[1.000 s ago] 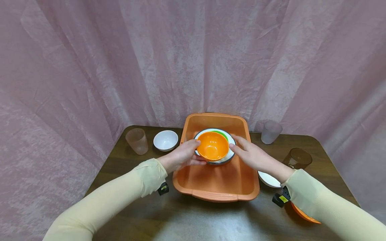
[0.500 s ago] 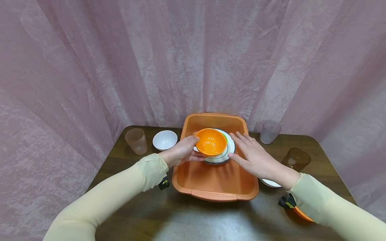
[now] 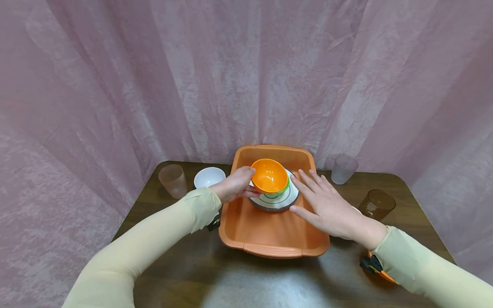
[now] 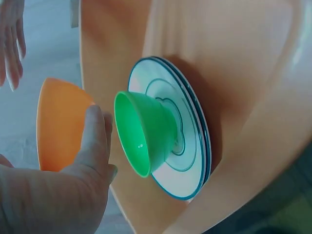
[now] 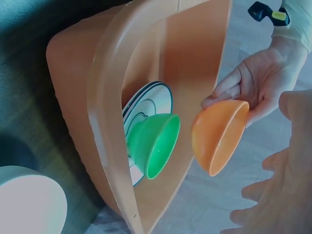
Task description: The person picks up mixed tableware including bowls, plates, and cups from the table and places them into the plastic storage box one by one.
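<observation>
My left hand [image 3: 238, 185] holds an orange bowl [image 3: 269, 174] by its left side, thumb at the rim and fingers underneath. In the right wrist view, a gap separates that bowl from a smaller-looking green bowl [image 5: 158, 146]. The green bowl stands upright on stacked white plates [image 4: 180, 173] with dark rims, inside an orange plastic basin [image 3: 274, 251]. From the head view the orange bowl covers most of the green one. My right hand [image 3: 329, 209], fingers spread and holding nothing, hovers over the basin's right side beside the plates.
On the brown table [image 3: 246, 284], a frosted cup [image 3: 173, 182] and a white bowl [image 3: 209, 177] stand left of the basin. To its right are another frosted cup [image 3: 343, 169] and a brown see-through cup [image 3: 379, 205]. An orange dish [image 3: 387, 277] shows partly under the right wrist. A pink curtain [image 3: 246, 77] hangs behind.
The right hand has come away from the orange bowl, moved slightly toward me and spread its fingers. The left hand has shifted the bowl a little farther back, showing more of the plates.
</observation>
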Tool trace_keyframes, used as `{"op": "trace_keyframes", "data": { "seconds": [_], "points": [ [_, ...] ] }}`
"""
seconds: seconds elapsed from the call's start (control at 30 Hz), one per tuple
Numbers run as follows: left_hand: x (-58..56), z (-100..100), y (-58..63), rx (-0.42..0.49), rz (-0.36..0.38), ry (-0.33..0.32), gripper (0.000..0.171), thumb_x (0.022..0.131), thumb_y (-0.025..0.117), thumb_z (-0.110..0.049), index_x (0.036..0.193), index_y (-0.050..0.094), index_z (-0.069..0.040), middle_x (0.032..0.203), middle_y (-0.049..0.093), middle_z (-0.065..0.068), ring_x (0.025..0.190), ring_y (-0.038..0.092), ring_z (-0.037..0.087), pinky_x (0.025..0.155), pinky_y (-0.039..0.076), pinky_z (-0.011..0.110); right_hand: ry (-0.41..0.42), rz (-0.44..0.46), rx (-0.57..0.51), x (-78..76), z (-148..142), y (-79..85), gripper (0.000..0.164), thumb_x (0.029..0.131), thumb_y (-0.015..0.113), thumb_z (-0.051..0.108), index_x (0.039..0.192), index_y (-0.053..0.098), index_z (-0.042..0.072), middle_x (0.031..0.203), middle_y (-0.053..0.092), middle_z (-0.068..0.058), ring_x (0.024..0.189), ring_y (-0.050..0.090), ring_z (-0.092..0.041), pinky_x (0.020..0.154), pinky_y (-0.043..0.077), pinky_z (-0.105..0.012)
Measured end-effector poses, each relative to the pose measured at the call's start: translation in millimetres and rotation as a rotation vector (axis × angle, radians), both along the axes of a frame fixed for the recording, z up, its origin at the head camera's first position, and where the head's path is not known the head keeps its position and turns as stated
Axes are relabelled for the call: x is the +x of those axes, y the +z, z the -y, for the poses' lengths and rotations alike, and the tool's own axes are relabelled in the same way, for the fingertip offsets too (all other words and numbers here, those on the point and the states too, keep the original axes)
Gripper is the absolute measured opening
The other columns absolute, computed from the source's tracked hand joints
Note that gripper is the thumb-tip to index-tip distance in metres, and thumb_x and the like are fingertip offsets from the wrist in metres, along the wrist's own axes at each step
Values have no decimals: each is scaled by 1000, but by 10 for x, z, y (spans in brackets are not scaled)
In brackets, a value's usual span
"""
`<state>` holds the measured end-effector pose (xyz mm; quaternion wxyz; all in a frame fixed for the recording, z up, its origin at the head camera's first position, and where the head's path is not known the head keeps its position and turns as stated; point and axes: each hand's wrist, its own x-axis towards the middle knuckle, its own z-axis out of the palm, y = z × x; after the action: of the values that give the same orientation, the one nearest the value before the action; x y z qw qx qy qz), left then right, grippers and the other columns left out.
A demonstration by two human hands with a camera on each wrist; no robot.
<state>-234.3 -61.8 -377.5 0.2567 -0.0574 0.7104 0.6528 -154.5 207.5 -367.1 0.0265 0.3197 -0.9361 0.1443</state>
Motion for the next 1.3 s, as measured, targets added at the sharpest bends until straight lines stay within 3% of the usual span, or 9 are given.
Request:
{"op": "trace_keyframes", "data": {
  "seconds": [0.37,0.6,0.7,0.9,1.03,1.3],
  "points": [
    [-199,-65,31,-127,-69,-63,55,114,35,-29,161,23,-3,142,50,20,103,67,30,89,58,39,8,9,3,55,15,-47,80,104,47,60,164,24,15,169,15,-13,155,7,-40,123,7,-56],
    [-312,-116,60,-262,-150,-129,51,114,33,-27,157,31,0,127,58,22,85,63,21,83,60,34,13,-5,5,85,36,-64,80,103,48,59,164,24,14,170,14,-11,155,8,-41,124,7,-54],
    [-349,-132,56,-303,-176,-145,50,114,33,-25,158,31,0,124,59,23,86,63,22,82,60,35,9,3,10,108,44,-60,81,103,47,61,164,25,14,170,13,-10,155,8,-41,123,8,-55],
    [-408,-151,14,-397,-224,-156,52,113,35,-22,160,29,0,142,52,19,97,66,28,83,60,38,-8,26,32,140,53,-66,82,102,44,65,165,24,17,171,10,-7,156,5,-37,123,8,-56],
    [-448,-162,-14,-441,-224,-141,51,112,36,-19,159,30,0,146,51,18,94,67,27,82,60,38,0,21,20,151,55,-82,80,103,45,63,164,25,16,170,11,-9,155,6,-39,123,8,-56],
    [-501,-195,-48,-518,-223,-129,43,110,39,-15,148,47,2,115,64,20,65,59,18,69,60,29,-5,40,14,165,55,-108,80,102,46,63,165,22,20,170,15,-11,155,6,-39,122,9,-58]
  ]
}}
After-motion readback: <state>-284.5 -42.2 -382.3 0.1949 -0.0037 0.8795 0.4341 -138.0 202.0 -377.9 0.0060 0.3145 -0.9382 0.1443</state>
